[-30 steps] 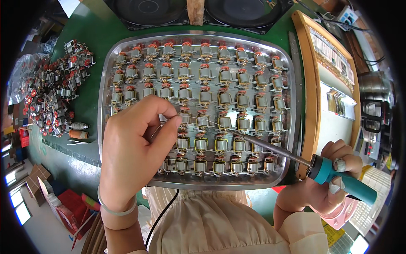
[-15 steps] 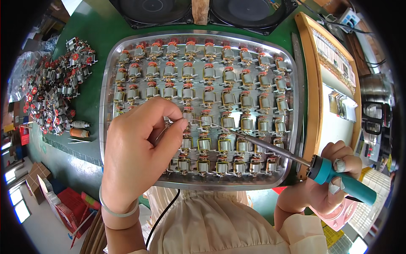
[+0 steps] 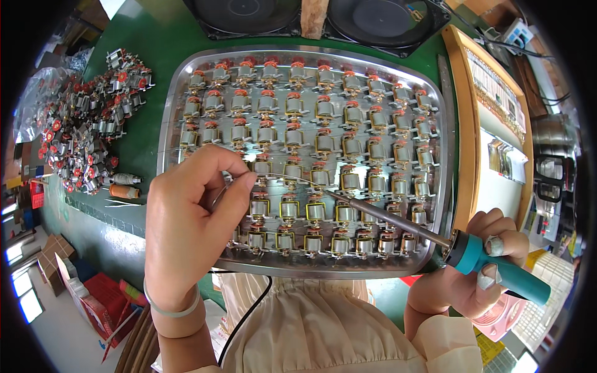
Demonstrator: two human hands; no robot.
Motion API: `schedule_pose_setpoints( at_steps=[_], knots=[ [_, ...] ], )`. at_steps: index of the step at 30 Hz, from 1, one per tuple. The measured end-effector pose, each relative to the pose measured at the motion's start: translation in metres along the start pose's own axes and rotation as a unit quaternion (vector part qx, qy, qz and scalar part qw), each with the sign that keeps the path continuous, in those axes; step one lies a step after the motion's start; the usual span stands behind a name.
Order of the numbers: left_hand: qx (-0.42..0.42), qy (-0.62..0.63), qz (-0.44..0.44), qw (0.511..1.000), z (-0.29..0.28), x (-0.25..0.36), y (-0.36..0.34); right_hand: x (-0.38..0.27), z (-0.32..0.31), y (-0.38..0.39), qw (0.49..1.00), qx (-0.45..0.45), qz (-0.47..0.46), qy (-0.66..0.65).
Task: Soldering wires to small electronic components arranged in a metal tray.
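My left hand [image 3: 193, 224] pinches a strand of thin solder wire [image 3: 287, 178] between thumb and forefinger, over the left part of a metal tray [image 3: 311, 272]. The wire runs rightward to the tip of a soldering iron [image 3: 398, 219]. My right hand [image 3: 463, 291] grips its teal handle, and two fingertips are wrapped in whitish tape. The iron's tip points down beside a small coil assembly [image 3: 319, 176] in the tray's middle. Rows of similar coils with metal frames and reddish tops fill the tray; my left hand hides some.
A heap of loose coil parts [image 3: 87, 127] lies on the green table at left, near an orange-brown spool [image 3: 124, 191]. Two black speakers [image 3: 373, 22] stand beyond the tray. A wooden-framed box [image 3: 463, 205] stands at right. A black cable [image 3: 252, 308] hangs by my lap.
The iron's tip and the solder wire have moved left to the neighbouring coil in the same row. Both hands keep their grip. The tray appears further right in the view.
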State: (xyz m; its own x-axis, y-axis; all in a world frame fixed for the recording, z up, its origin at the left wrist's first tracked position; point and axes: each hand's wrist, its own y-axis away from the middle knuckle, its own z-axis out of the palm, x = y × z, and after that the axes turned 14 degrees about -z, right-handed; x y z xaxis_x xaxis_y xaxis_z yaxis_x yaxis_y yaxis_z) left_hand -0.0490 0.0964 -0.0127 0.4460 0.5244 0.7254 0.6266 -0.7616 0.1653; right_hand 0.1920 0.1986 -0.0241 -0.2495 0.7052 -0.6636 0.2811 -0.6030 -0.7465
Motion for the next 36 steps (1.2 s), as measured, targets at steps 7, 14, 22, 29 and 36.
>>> schedule_pose_setpoints(
  at_steps=[7, 14, 22, 29, 36],
  knots=[
    [-0.017, -0.006, -0.003, 1.000, 0.000, 0.000, -0.001, 0.006, -0.003, 0.001, 0.999, -0.025, -0.014, -0.026],
    [-0.022, -0.012, -0.003, 1.000, -0.001, 0.000, 0.000, 0.007, -0.003, 0.000, 0.998, -0.051, -0.020, -0.010],
    [0.004, 0.021, -0.011, 1.000, -0.008, -0.007, -0.002, 0.004, 0.004, 0.002, 0.998, 0.041, -0.020, -0.035],
    [0.025, 0.011, -0.025, 0.999, -0.017, -0.013, -0.001, -0.001, 0.017, 0.002, 1.000, -0.013, -0.004, -0.011],
    [0.024, -0.001, -0.029, 0.999, -0.015, -0.016, -0.003, 0.004, 0.027, 0.002, 1.000, -0.026, -0.003, -0.009]
  ],
)
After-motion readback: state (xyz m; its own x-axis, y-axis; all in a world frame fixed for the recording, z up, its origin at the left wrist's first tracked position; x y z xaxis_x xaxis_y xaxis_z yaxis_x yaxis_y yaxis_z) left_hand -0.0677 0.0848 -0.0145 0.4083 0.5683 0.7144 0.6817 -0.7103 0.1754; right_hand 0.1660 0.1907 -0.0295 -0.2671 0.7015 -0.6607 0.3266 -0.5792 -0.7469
